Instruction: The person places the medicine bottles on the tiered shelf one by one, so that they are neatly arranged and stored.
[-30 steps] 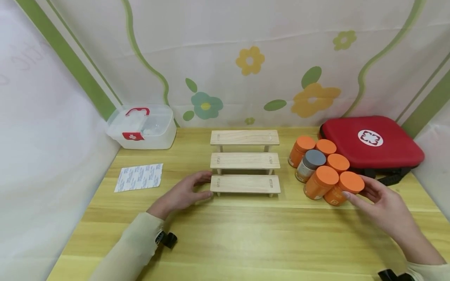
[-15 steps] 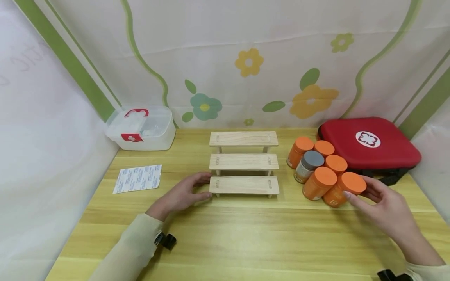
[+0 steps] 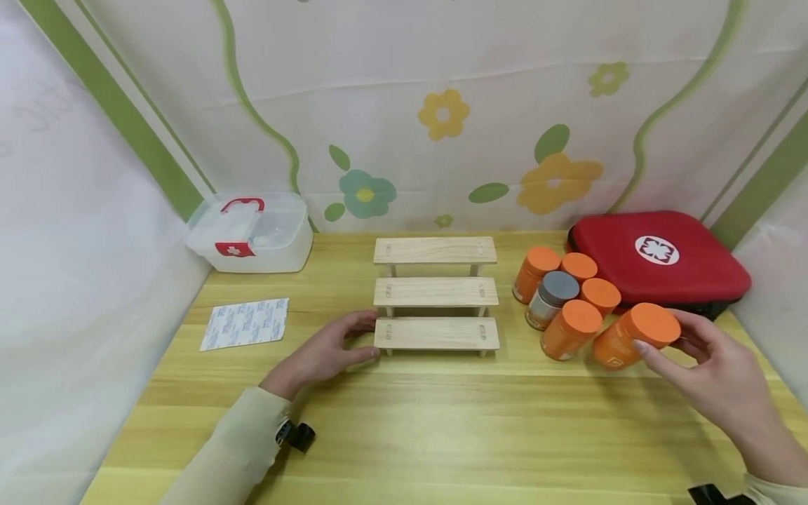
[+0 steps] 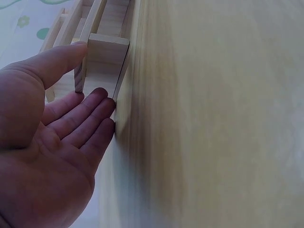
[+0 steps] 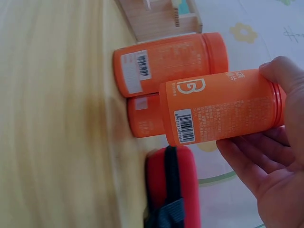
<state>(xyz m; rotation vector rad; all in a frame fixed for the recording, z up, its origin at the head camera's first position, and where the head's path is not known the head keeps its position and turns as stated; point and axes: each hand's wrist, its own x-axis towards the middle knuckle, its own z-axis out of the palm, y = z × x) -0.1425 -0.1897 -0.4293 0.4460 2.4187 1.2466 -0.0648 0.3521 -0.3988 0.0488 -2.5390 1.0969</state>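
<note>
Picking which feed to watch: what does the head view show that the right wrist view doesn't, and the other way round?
Only the head view: the left hand, the grey-lidded jar, the plastic box and the printed sheet.
Only the right wrist view: the barcode on the held orange jar.
Both: the right hand holding that jar, other orange jars, the red case and the wooden stand, partly cut off at the wrist.

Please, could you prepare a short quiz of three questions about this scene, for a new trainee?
1. What does the right hand hold?
2. True or false: the grey-lidded bottle stands on the wooden rack.
3. How many orange-lidded bottles show in the head view, counting any in a hand: A three, B four, C five?

Key:
1. An orange bottle.
2. False; it stands on the table.
3. C.
</note>
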